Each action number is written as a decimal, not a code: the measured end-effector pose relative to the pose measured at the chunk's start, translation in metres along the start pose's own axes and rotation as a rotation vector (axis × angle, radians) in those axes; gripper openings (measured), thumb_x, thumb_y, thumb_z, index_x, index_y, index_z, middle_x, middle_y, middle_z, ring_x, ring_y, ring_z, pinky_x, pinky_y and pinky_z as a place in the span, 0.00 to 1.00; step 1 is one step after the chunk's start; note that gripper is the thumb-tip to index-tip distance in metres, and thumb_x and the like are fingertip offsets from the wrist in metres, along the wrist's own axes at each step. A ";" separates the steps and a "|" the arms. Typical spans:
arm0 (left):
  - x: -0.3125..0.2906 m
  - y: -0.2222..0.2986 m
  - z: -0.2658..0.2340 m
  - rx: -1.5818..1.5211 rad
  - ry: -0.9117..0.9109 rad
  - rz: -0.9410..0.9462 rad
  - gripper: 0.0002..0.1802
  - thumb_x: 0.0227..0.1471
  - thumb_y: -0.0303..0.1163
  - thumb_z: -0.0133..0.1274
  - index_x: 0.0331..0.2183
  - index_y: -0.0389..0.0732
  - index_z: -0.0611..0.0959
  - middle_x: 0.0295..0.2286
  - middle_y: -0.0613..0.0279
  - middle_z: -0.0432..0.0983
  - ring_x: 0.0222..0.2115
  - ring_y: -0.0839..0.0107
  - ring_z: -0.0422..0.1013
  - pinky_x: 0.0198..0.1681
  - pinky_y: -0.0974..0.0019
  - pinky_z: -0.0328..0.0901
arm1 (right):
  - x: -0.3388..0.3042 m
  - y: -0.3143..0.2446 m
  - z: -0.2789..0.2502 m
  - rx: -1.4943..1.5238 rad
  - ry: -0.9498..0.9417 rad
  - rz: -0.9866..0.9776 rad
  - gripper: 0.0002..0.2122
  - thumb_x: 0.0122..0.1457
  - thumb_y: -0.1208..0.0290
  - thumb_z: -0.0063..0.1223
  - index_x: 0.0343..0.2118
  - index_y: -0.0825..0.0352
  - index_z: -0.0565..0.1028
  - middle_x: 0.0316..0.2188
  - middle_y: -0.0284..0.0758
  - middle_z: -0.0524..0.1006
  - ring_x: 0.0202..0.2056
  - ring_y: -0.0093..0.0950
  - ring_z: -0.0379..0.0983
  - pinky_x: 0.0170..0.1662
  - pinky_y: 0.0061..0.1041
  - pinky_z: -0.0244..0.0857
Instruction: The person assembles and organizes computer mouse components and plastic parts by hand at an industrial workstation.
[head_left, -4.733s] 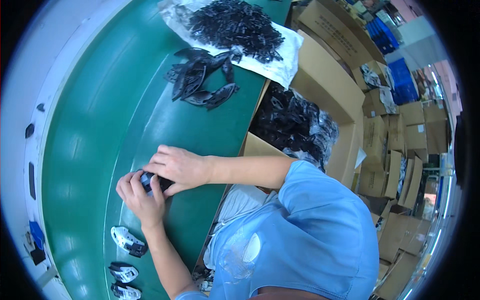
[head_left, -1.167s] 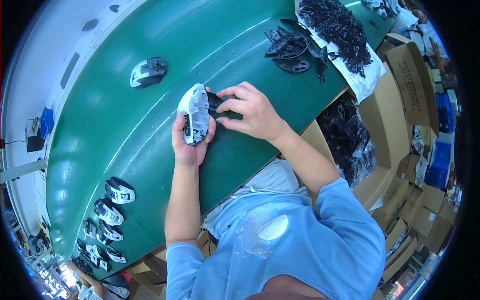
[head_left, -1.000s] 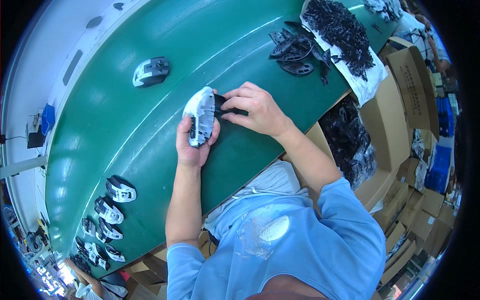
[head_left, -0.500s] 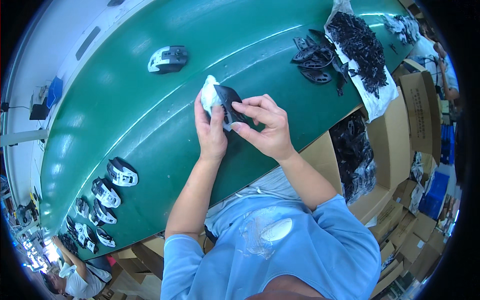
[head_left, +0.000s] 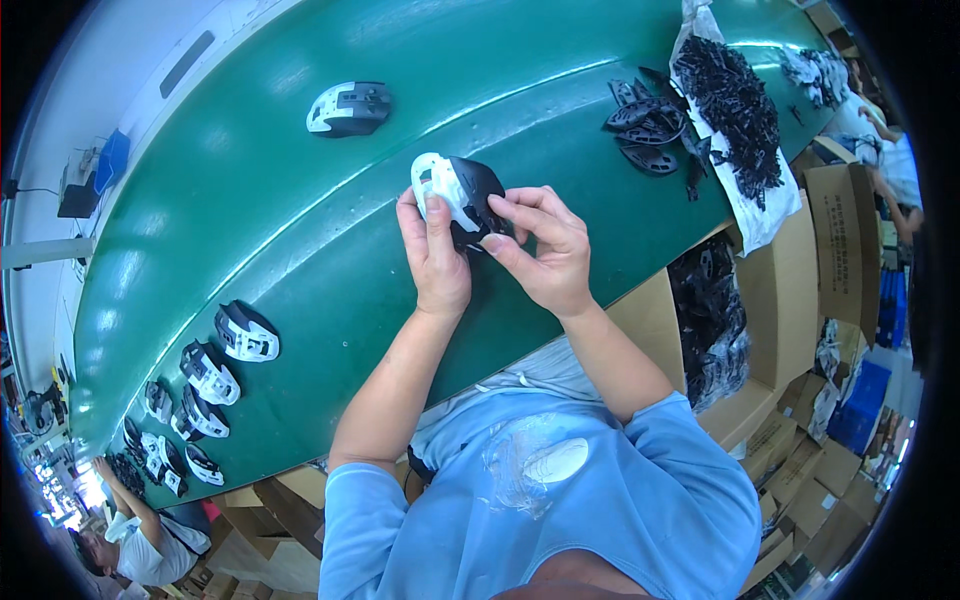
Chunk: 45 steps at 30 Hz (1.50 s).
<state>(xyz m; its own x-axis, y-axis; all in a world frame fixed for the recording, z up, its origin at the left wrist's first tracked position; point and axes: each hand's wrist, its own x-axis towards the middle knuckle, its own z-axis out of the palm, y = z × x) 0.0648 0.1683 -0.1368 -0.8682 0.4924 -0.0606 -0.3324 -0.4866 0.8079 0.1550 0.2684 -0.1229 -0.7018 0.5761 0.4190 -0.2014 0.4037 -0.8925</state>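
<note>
A computer mouse shell (head_left: 458, 190), white on its left part and black on its right, is held above the green bench between both my hands. My left hand (head_left: 437, 250) is closed round its white side, the thumb lying on the upper face. Fingers and thumb of my right hand (head_left: 545, 240) pinch the black side panel near its lower right edge. Where the panel meets the white frame underneath is hidden by my fingers. Another black-and-white mouse shell (head_left: 350, 108) rests on the bench beyond my hands.
Several mouse shells (head_left: 247, 332) stand along the bench's left. At the far right lie black curved panels (head_left: 648, 118) and a white bag heaped with small black parts (head_left: 728, 110). An open carton (head_left: 780, 300) with bagged black parts stands right of me. A co-worker (head_left: 150, 545) sits at lower left.
The mouse shell has turned in my hands, so its broad upper face with the white frame and black panel now shows. Both hands keep hold of it.
</note>
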 end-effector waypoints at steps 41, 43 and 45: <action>0.047 0.014 0.005 1.423 -0.816 0.752 0.19 0.52 0.37 0.61 0.40 0.34 0.79 0.35 0.47 0.73 0.36 0.47 0.67 0.42 0.49 0.63 | -0.001 0.031 -0.044 -0.490 -0.240 -0.217 0.32 0.39 0.56 0.72 0.46 0.72 0.76 0.39 0.39 0.77 0.42 0.39 0.71 0.50 0.36 0.66; 0.045 0.020 0.006 1.424 -0.801 0.749 0.17 0.53 0.38 0.60 0.38 0.34 0.80 0.32 0.49 0.72 0.34 0.49 0.67 0.38 0.51 0.63 | 0.001 0.032 -0.041 -0.484 -0.262 -0.245 0.31 0.39 0.56 0.72 0.44 0.71 0.77 0.38 0.39 0.77 0.40 0.38 0.71 0.49 0.35 0.67; 0.049 0.017 0.005 1.421 -0.793 0.760 0.15 0.55 0.38 0.59 0.35 0.34 0.80 0.29 0.51 0.71 0.31 0.51 0.67 0.35 0.53 0.62 | 0.003 0.037 -0.038 -0.464 -0.254 -0.216 0.30 0.38 0.56 0.72 0.43 0.71 0.77 0.38 0.39 0.77 0.39 0.37 0.71 0.47 0.35 0.68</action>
<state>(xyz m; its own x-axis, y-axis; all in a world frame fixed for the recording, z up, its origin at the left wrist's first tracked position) 0.0190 0.1879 -0.1229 -0.1568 0.8804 0.4476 0.9241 -0.0292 0.3811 0.1714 0.3119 -0.1486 -0.8318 0.2801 0.4793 -0.0778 0.7961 -0.6001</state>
